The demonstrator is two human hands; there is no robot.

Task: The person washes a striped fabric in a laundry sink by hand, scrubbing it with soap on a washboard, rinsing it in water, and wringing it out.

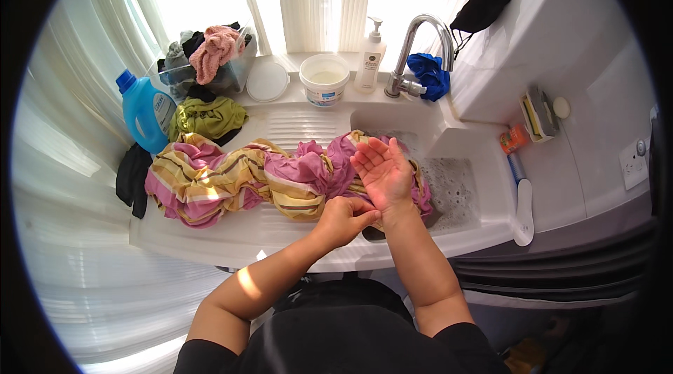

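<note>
My right hand (383, 172) is raised above the sink, palm up, with its fingers stretched out and nothing lying in it. At its wrist, my left hand (345, 220) has its fingers pinched together and touches the skin. Whether anything small is between those fingertips cannot be made out. Beneath both hands lies a long bunched cloth (298, 181) with pink, yellow and white stripes. It stretches from the left end of the ribbed washboard (284, 121) to the basin, and its right end hangs into the sudsy water (450, 188).
A blue detergent bottle (144, 111), a green cloth (207, 118) and a clear bin (242, 58) of clothes stand at the left. Along the back are a round lid (268, 82), a white tub (324, 79), a pump bottle (370, 58) and a faucet (403, 69). A brush (524, 213) lies at the right edge.
</note>
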